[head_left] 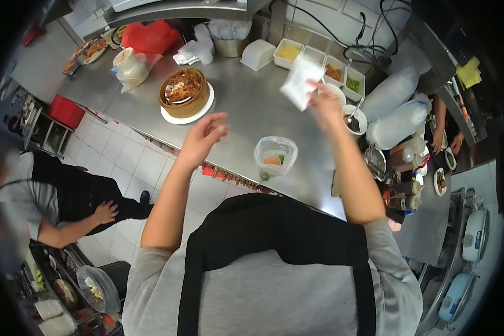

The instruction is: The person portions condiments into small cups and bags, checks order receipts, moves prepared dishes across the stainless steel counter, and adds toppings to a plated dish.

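My right hand [325, 103] pinches a white paper sheet [302, 83], slightly blurred, above the steel counter beside the food tubs. My left hand [205, 138] is raised over the counter's front edge, holding nothing, its fingers partly curled and apart. Just beyond it stands a round bamboo steamer [200, 103] on a white plate [209, 106], with a dish of browned food [183, 87] inside. Between my forearms, near the front edge, sits a clear plastic bag [290, 147] around something orange and green; neither hand touches it.
White tubs with yellow food [289, 52], chopped brown food [334, 71] and green herbs [353, 84] line the back. A white bowl with dark sauce [353, 120], bagged stacks [395, 120] and bottles [411, 187] stand right. Another person [78, 196] is at left; a co-worker's hands [457, 143] show far right.
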Demonstrator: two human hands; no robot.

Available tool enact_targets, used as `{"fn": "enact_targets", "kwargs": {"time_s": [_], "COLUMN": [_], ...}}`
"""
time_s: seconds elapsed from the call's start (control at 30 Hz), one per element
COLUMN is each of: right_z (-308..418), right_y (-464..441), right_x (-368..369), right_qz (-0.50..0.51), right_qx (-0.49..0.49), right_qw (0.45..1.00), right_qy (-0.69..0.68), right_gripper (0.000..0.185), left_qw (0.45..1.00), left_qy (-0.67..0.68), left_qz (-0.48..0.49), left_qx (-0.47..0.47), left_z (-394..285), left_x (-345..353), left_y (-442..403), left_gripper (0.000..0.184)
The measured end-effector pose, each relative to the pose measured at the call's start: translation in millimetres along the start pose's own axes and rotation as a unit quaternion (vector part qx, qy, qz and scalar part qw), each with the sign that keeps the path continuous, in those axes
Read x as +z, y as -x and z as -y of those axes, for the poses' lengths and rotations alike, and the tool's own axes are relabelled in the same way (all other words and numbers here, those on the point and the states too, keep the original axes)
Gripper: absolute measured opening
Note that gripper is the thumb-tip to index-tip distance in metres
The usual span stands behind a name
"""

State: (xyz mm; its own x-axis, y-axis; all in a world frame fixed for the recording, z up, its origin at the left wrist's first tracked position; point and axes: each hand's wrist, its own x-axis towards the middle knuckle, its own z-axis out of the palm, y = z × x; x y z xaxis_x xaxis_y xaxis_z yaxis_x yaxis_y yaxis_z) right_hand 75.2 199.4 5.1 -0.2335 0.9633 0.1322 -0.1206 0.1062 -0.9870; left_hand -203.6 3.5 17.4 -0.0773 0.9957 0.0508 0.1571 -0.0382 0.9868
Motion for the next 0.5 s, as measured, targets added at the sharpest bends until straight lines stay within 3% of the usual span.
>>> {"fn": "enact_targets", "kwargs": {"time_s": [0.03,0.1,0.17,0.23,0.33,0.43,0.5], "right_z": [-37.1,-91.0,-104.0,-103.9,-109.3,-113.0,-113.1], "right_y": [9.2,15.4,21.0,22.8,20.8,19.3,18.1], "right_x": [11.5,16.0,16.5,15.3,13.1,10.3,10.2], "right_qz": [0.003,-0.02,-0.027,-0.022,-0.019,-0.008,-0.005], "right_qx": [0.052,0.121,0.086,0.064,0.024,0.014,0.013], "right_qw": [0.997,0.991,0.987,0.974,0.982,0.979,0.978], "right_qy": [-0.048,0.045,0.13,0.216,0.189,0.205,0.206], "right_gripper": [0.032,0.029,0.029,0.029,0.028,0.027,0.027], "left_qw": [0.999,0.987,0.961,0.929,0.902,0.901,0.903], "left_qy": [-0.045,-0.145,-0.238,-0.338,-0.364,-0.354,-0.305], "left_qz": [-0.012,-0.056,-0.079,-0.07,-0.08,-0.067,-0.199], "left_qx": [0.013,0.029,0.114,0.136,0.22,0.243,0.228], "left_z": [21.5,41.2,70.4,69.5,84.7,101.6,104.9], "left_x": [3.9,27.2,47.2,70.4,96.3,99.7,86.7], "left_y": [-20.9,-51.7,-82.0,-100.6,-122.7,-129.9,-115.8], "left_gripper": [0.03,0.024,0.024,0.024,0.021,0.023,0.027]}}
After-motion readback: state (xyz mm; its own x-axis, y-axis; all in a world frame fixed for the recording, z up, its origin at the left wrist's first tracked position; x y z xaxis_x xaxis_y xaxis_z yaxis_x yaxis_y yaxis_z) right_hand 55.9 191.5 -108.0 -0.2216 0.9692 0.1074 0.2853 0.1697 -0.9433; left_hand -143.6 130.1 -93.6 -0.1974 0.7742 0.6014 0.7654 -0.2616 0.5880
